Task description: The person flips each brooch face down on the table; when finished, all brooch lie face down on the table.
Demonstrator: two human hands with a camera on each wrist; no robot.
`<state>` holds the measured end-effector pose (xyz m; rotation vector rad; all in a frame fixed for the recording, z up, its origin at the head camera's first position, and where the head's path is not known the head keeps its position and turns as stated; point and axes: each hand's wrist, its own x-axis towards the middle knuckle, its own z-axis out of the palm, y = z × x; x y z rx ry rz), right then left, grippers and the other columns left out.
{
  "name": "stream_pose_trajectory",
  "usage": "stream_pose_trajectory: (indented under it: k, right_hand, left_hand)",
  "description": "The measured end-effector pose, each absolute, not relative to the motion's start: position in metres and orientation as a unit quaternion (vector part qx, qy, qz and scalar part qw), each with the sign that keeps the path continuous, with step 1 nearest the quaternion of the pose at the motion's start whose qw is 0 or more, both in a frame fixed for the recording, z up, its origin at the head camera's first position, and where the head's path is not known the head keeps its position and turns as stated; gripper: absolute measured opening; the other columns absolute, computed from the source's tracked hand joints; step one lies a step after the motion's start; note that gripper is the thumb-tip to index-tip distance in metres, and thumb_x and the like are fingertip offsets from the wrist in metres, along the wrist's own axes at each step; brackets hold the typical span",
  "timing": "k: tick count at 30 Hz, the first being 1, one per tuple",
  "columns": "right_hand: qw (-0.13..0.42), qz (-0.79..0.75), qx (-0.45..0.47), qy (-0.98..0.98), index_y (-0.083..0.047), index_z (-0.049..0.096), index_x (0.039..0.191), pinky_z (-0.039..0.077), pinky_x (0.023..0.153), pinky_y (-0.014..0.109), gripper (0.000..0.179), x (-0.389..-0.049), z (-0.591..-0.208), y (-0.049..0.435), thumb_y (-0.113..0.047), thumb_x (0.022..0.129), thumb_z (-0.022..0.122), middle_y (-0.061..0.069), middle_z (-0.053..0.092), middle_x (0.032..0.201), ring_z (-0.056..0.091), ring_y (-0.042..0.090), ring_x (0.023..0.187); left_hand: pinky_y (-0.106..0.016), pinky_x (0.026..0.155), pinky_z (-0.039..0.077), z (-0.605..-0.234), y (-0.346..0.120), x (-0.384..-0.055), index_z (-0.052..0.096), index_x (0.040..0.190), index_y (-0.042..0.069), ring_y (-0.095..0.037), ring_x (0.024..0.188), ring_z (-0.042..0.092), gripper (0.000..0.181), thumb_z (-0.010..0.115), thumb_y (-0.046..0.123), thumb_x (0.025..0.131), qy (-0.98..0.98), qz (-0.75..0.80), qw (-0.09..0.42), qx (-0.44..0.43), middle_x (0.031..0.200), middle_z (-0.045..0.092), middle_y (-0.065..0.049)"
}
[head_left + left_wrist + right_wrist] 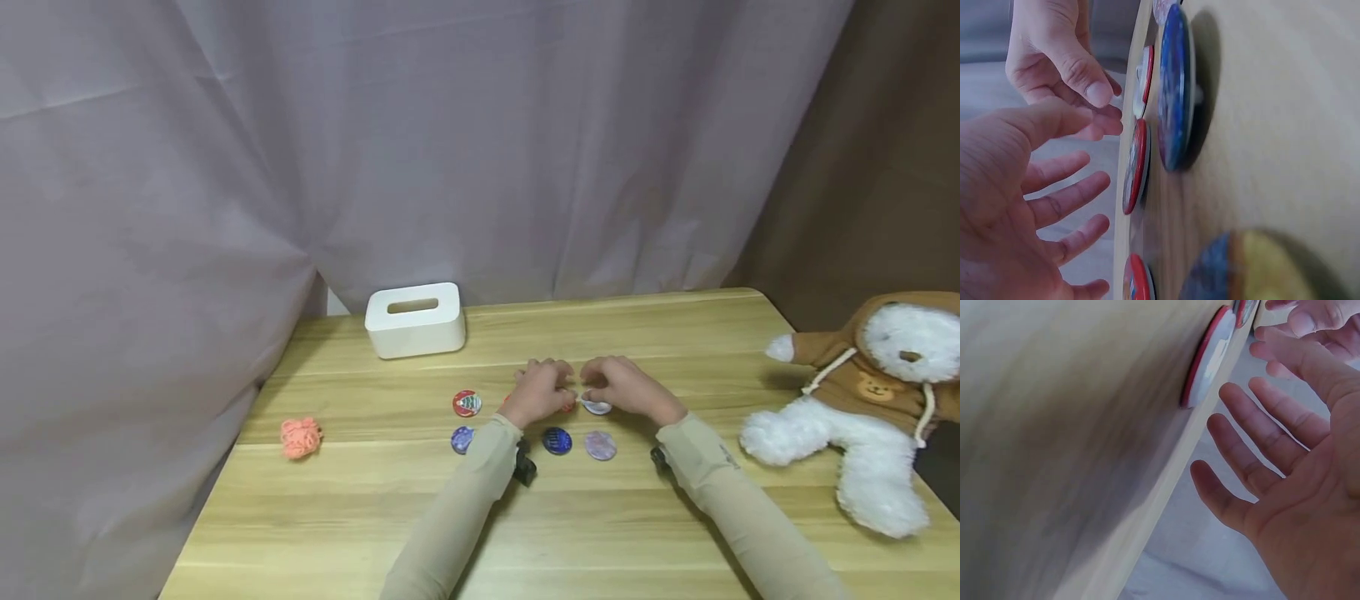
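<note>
Several round button badges lie on the wooden table in two rows. My left hand [538,392] hovers over the back row, fingers spread, partly hiding a red badge [567,403]. Close beside it, my right hand [626,386] is above a white badge [597,407], which shows a red rim in the right wrist view. Neither hand shows anything in its grasp. In front lie a dark blue badge [557,441] and a pale pink badge [600,445]. To the left are a red-and-green badge [467,403] and a purple-blue badge [462,439], partly behind the left sleeve.
A white tissue box [416,333] stands at the back of the table. An orange-pink crumpled bundle [300,437] lies at the left. On the right sits a white plush bear [873,417] in a brown hoodie. Grey curtain [465,150] hangs behind the table.
</note>
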<state>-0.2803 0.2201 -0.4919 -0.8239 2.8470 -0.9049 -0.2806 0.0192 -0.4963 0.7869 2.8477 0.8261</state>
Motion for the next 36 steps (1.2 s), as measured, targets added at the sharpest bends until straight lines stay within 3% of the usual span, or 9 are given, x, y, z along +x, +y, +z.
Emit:
stream_pose_trajectory:
  k: [12, 18, 23, 27, 32, 36]
  right_hand:
    - [0.033, -0.269, -0.272, 0.923, 0.009, 0.066, 0.118, 0.044, 0.1, 0.056, 0.049, -0.284, -0.49, 0.204, -0.006, 0.074, 0.082, 0.022, 0.069, 0.117, 0.06, 0.041, 0.113]
    - [0.028, -0.243, -0.293, 0.924, 0.008, 0.069, 0.112, 0.046, 0.095, 0.054, 0.05, -0.284, -0.488, 0.194, -0.005, 0.066, 0.085, 0.02, 0.069, 0.11, 0.06, 0.038, 0.105]
    - [0.023, -0.224, -0.306, 0.925, 0.002, 0.072, 0.103, 0.047, 0.088, 0.049, 0.044, -0.285, -0.49, 0.19, -0.004, 0.062, 0.089, 0.012, 0.069, 0.099, 0.058, 0.031, 0.094]
    - [0.02, -0.225, -0.319, 0.921, -0.003, 0.071, 0.094, 0.047, 0.084, 0.047, 0.036, -0.286, -0.492, 0.188, 0.003, 0.061, 0.085, 0.005, 0.067, 0.09, 0.057, 0.027, 0.088]
    - [0.022, -0.233, -0.327, 0.916, -0.004, 0.072, 0.091, 0.048, 0.08, 0.045, 0.036, -0.285, -0.493, 0.187, 0.01, 0.059, 0.079, 0.002, 0.067, 0.085, 0.057, 0.024, 0.083]
    - [0.032, -0.231, -0.329, 0.915, -0.005, 0.072, 0.09, 0.049, 0.078, 0.043, 0.033, -0.287, -0.494, 0.186, 0.009, 0.061, 0.08, 0.0, 0.066, 0.084, 0.057, 0.021, 0.081]
  left_hand:
    - [-0.05, 0.099, 0.037, -0.497, 0.005, -0.278, 0.055, 0.142, 0.013, -0.024, 0.115, 0.054, 0.062, 0.076, 0.036, 0.088, 0.928, 0.265, 0.03, 0.262, 0.126, 0.063, -0.005]
    - [-0.05, 0.102, 0.034, -0.496, -0.001, -0.276, 0.054, 0.143, 0.015, -0.028, 0.123, 0.05, 0.07, 0.081, 0.033, 0.082, 0.937, 0.237, 0.037, 0.254, 0.133, 0.062, -0.001]
    - [-0.045, 0.097, 0.032, -0.497, -0.003, -0.273, 0.062, 0.129, 0.015, -0.022, 0.111, 0.051, 0.063, 0.088, 0.028, 0.074, 0.937, 0.237, 0.049, 0.254, 0.113, 0.068, 0.005]
    - [-0.049, 0.098, 0.032, -0.499, -0.002, -0.272, 0.067, 0.112, 0.016, -0.019, 0.102, 0.049, 0.049, 0.09, 0.02, 0.069, 0.936, 0.246, 0.056, 0.247, 0.101, 0.068, 0.009]
    - [-0.056, 0.101, 0.031, -0.498, -0.002, -0.271, 0.071, 0.108, 0.016, -0.02, 0.102, 0.049, 0.042, 0.088, 0.012, 0.07, 0.938, 0.245, 0.055, 0.239, 0.106, 0.069, 0.007]
    - [-0.056, 0.102, 0.031, -0.499, -0.002, -0.271, 0.075, 0.108, 0.016, -0.023, 0.106, 0.051, 0.04, 0.088, 0.011, 0.07, 0.942, 0.238, 0.055, 0.23, 0.11, 0.07, 0.006]
